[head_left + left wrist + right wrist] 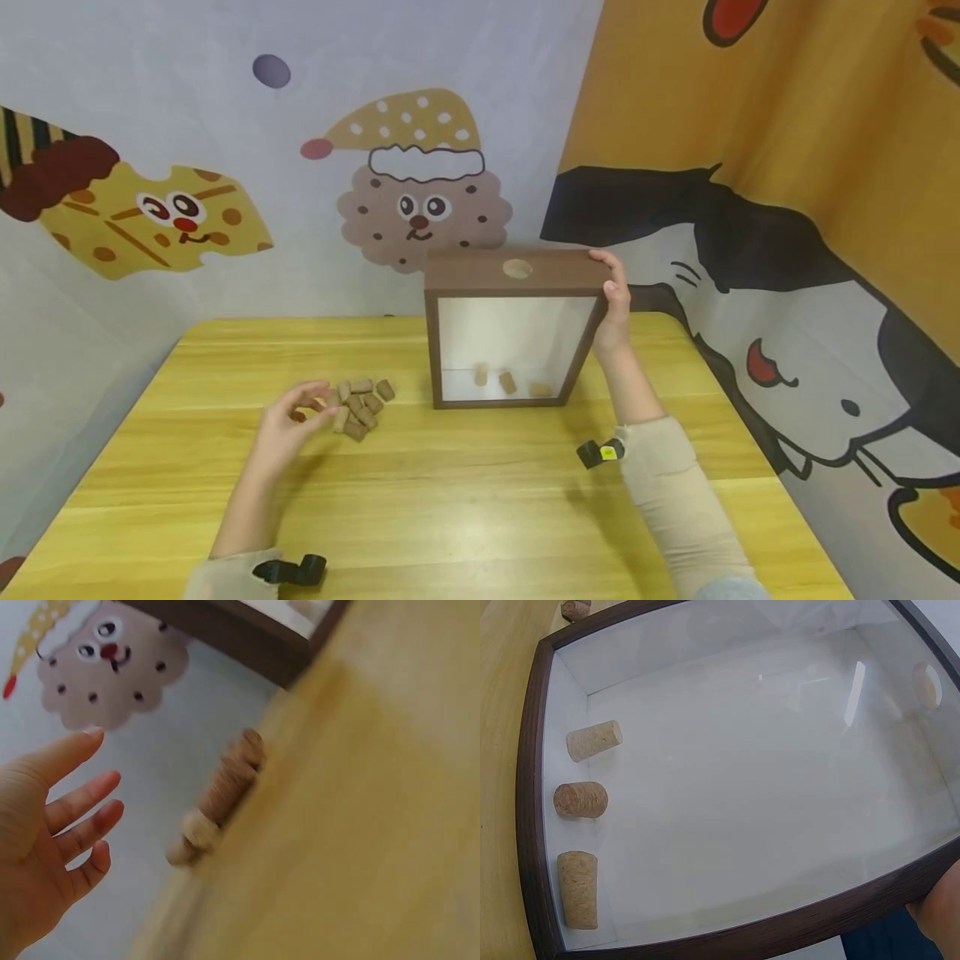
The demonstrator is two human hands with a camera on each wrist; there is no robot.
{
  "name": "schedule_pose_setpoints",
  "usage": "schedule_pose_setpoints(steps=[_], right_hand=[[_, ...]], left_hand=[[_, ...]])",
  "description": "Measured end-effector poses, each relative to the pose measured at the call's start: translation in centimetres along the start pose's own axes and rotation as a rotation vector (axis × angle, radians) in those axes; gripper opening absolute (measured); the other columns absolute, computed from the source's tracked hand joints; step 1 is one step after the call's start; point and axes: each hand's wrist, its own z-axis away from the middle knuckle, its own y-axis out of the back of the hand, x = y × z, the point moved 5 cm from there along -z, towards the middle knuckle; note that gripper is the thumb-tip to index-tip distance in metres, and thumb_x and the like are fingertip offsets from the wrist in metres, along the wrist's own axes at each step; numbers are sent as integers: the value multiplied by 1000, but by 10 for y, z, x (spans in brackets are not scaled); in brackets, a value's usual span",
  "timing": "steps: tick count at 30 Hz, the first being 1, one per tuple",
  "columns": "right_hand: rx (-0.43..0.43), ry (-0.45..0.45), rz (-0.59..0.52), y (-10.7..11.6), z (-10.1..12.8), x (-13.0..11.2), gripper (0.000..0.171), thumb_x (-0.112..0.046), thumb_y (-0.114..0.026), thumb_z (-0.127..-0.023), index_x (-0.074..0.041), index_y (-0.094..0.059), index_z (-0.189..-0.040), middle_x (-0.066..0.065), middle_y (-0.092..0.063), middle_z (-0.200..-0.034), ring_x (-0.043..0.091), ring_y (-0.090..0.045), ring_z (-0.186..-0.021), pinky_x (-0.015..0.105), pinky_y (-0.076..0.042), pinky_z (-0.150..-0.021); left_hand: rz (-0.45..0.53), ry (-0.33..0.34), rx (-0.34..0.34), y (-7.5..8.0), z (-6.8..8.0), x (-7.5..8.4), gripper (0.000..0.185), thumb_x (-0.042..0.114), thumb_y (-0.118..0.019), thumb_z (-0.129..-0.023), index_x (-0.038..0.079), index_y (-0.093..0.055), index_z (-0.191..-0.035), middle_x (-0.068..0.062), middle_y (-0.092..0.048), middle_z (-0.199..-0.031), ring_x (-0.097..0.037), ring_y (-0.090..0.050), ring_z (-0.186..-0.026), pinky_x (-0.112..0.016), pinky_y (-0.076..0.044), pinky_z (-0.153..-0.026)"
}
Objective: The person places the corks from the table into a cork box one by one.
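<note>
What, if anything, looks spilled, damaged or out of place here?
Nothing stands out. The box looks undamaged, standing on edge and held by the right hand; three corks rest inside at its bottom, and the other corks are clustered on the table.

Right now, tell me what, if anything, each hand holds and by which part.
The right hand grips the box by its upper right corner. The left hand holds nothing, near the corks.

The yellow wood-grain desk [465,517] bears loose tan cylindrical corks [356,404]. A dark-brown, clear-fronted square box [517,333] stands nearby.
</note>
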Motion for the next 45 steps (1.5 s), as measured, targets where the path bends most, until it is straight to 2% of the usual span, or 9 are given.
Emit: schedule_pose_setpoints(steps=[5, 10, 14, 20, 28, 38, 41, 45], right_hand=[[1, -5, 6, 0, -1, 1, 61, -46, -47, -86, -1, -50, -127, 9, -50, -122, 23, -45, -105, 33, -33, -87], [-6, -9, 5, 0, -1, 1, 61, -46, -47, -87, -2, -50, -128, 9, -50, -121, 23, -46, -104, 33, -34, -87], [-5, -6, 3, 1, -1, 2, 58, -44, -47, -87, -3, -51, -127, 10, -50, -121, 22, -46, -104, 32, -34, -89], [2, -14, 9, 2, 1, 3, 59, -44, -46, -87, -1, -50, -128, 10, -50, -122, 23, -46, -105, 33, -33, -89], [1, -4, -5, 1, 1, 2, 52, -42, -45, -87, -8, -54, -126, 10, -51, -121, 22, -46, -104, 33, -34, -88], [-1, -5, -5, 0, 0, 0, 50, -41, -45, -87, -10, -55, -125, 9, -50, -123, 22, -45, -105, 32, -33, -89], [-1, -12, -10, 0, 0, 1, 50, -42, -46, -87, -12, -56, -125, 9, -50, -122, 22, -46, -105, 32, -34, -88], [0, -24, -6, 0, 1, 1, 50, -44, -47, -86, -14, -56, -126, 9, -50, -122, 22, -46, -104, 33, -34, -87]], left_hand=[[-19, 36, -51, -3, 4, -26, 39, 13, -71, -88, 2, -58, -123, -14, -63, -110, -19, -57, -91, -24, -47, -74], [-21, 29, -68, -8, 6, -41, 42, 10, -73, -86, 0, -59, -124, -15, -64, -105, -16, -60, -88, -21, -50, -73], [-83, 16, -81, -14, 8, -47, 41, 13, -75, -84, 1, -61, -121, -10, -66, -100, -19, -60, -87, -23, -50, -73], [-170, 8, -119, -20, 10, -51, 47, 22, -75, -84, 4, -61, -125, -3, -63, -95, -20, -54, -85, -31, -48, -71], [-186, -50, -111, -22, 8, -50, 44, 17, -76, -84, 5, -63, -124, 0, -57, -88, -18, -48, -77, -27, -43, -64], [-95, 51, -88, -20, 11, -55, 44, 15, -75, -84, 3, -61, -124, -7, -62, -96, -20, -54, -85, -25, -48, -70], [-69, 62, -70, -18, 12, -52, 45, 14, -75, -84, 2, -60, -124, -8, -62, -97, -18, -55, -84, -22, -49, -70], [-67, 44, -39, -15, 11, -43, 44, 14, -76, -84, 4, -60, -124, -7, -62, -97, -15, -55, -82, -22, -49, -68]])
